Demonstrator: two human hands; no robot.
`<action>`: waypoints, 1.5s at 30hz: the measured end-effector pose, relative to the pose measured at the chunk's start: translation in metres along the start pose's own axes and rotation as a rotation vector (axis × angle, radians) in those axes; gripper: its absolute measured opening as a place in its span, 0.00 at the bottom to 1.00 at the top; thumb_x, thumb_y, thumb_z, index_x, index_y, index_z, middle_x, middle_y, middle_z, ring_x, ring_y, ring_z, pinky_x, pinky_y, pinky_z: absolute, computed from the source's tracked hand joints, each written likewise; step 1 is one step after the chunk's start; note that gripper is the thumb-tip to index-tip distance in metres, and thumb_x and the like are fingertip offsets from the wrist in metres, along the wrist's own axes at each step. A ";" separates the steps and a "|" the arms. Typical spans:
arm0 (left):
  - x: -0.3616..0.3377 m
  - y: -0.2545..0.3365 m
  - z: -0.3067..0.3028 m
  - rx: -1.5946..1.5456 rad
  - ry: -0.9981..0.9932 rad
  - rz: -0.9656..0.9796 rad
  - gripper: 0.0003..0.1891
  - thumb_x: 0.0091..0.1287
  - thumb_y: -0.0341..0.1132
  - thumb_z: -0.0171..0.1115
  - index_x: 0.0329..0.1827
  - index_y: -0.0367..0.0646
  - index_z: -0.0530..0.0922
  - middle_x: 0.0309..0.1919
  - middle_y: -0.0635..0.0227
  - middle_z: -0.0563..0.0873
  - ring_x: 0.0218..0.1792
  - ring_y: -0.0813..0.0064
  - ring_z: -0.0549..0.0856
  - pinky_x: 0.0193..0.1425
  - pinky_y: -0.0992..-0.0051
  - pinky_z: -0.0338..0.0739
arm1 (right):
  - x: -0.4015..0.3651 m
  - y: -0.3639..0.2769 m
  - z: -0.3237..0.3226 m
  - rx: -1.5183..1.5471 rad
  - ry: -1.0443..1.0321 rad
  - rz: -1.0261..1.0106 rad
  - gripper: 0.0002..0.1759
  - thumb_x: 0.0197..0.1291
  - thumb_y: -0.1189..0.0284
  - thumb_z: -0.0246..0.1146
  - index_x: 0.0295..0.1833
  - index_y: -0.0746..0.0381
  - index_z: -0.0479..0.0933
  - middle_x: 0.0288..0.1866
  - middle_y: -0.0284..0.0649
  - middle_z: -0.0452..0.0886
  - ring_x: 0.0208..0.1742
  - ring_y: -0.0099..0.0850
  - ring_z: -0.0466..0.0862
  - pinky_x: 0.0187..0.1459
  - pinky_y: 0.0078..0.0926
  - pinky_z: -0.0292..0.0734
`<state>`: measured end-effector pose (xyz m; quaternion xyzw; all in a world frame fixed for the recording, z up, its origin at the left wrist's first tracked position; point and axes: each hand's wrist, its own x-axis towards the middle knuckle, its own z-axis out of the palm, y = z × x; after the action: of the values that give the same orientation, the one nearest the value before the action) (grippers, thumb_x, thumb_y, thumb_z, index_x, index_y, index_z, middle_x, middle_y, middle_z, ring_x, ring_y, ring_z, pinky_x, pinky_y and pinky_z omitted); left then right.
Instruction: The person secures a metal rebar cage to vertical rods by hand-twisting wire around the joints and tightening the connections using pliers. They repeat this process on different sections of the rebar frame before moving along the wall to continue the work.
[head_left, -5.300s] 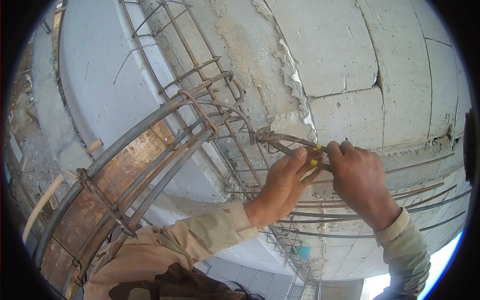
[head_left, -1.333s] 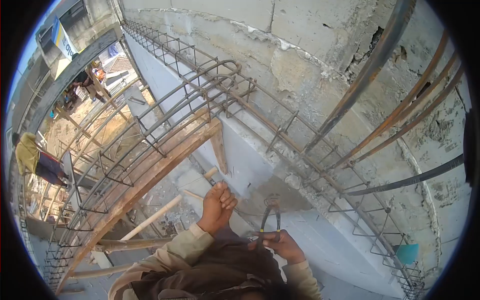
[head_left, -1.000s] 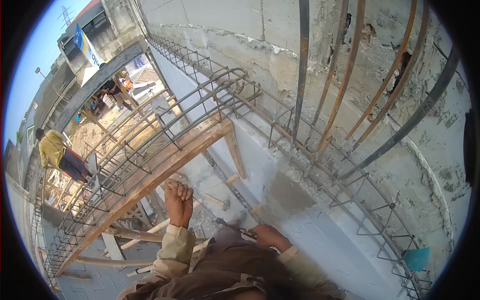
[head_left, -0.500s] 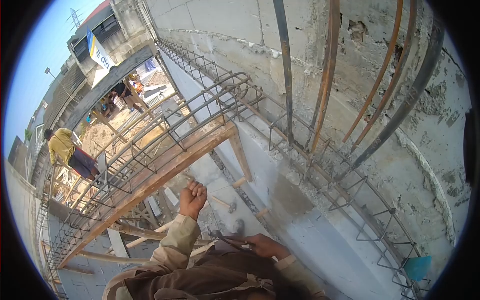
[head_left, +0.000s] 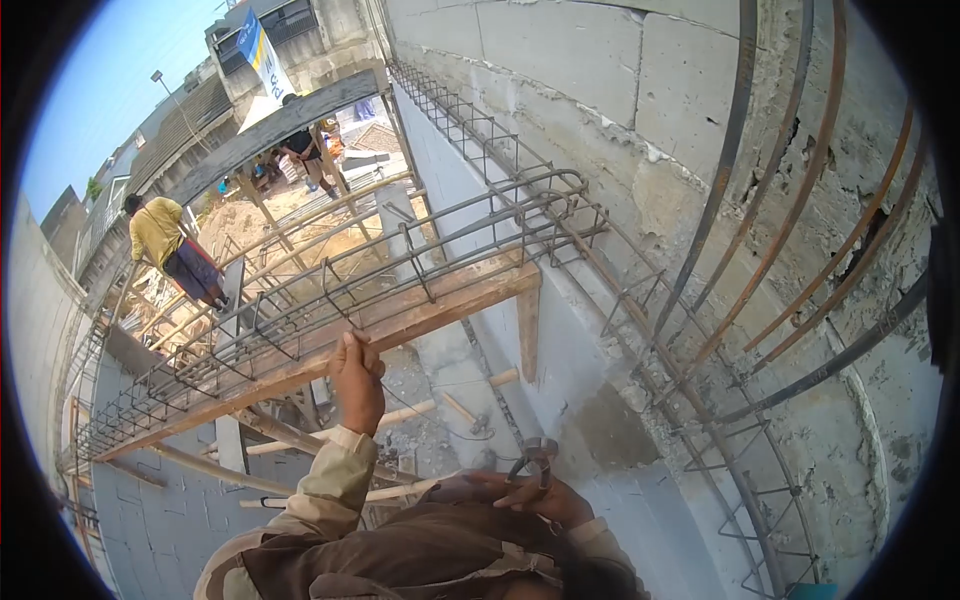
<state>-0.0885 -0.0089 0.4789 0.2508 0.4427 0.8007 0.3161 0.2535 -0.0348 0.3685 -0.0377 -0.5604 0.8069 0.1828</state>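
My left hand [head_left: 358, 385] is raised in front of the wooden formwork beam [head_left: 430, 308]. Its fingers are pinched together near the beam's lower edge; anything thin between them is too small to make out. Just above runs a long rebar cage [head_left: 330, 285], lying along the top of the beam. My right hand [head_left: 560, 500] is low and close to my body, closed around a pair of pincers [head_left: 541, 452] whose metal head points up. The handles are partly hidden by the fingers.
On the right, rusty rebars [head_left: 800, 200] rise along the rough wall [head_left: 690, 60], beside another rebar cage [head_left: 730, 480] on the lower wall. Wooden poles [head_left: 415, 410] cross below. A person in a yellow shirt [head_left: 158, 232] stands at left; others are farther back.
My left hand has moved left and slightly up to the beam's edge. My right hand has shifted right, and the pincers have turned from pointing left to pointing up. The view has swung rightward.
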 end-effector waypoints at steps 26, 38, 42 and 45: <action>0.048 0.120 -0.031 -0.185 0.099 0.638 0.13 0.86 0.40 0.53 0.48 0.40 0.79 0.21 0.81 0.59 0.24 0.86 0.57 0.29 0.80 0.54 | 0.062 -0.024 -0.030 -0.123 0.225 0.008 0.19 0.56 0.88 0.53 0.47 0.65 0.85 0.73 0.52 0.81 0.75 0.43 0.78 0.68 0.39 0.74; -0.015 0.017 0.022 0.561 -0.744 -0.372 0.29 0.81 0.56 0.57 0.53 0.35 0.91 0.45 0.61 0.94 0.48 0.74 0.89 0.58 0.69 0.81 | 0.071 -0.041 -0.002 -0.206 0.034 0.056 0.19 0.54 0.92 0.51 0.46 0.68 0.82 0.75 0.57 0.78 0.81 0.47 0.73 0.79 0.45 0.66; -0.003 0.020 0.030 0.459 -1.020 -0.486 0.22 0.79 0.50 0.63 0.47 0.38 0.92 0.38 0.66 0.93 0.40 0.81 0.84 0.46 0.76 0.75 | 0.060 -0.021 -0.004 -0.331 0.076 0.260 0.18 0.54 0.92 0.51 0.45 0.70 0.81 0.71 0.55 0.82 0.69 0.43 0.84 0.73 0.40 0.75; -0.015 -0.001 0.025 0.375 -0.834 -0.307 0.21 0.80 0.48 0.63 0.43 0.37 0.91 0.39 0.64 0.93 0.41 0.77 0.86 0.52 0.74 0.78 | 0.047 -0.013 -0.006 0.002 0.217 0.188 0.16 0.52 0.90 0.57 0.43 0.70 0.86 0.69 0.57 0.81 0.65 0.47 0.87 0.71 0.46 0.77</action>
<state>-0.0613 -0.0053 0.4888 0.5349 0.4471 0.4823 0.5305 0.2150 -0.0101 0.3853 -0.1769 -0.5304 0.8123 0.1663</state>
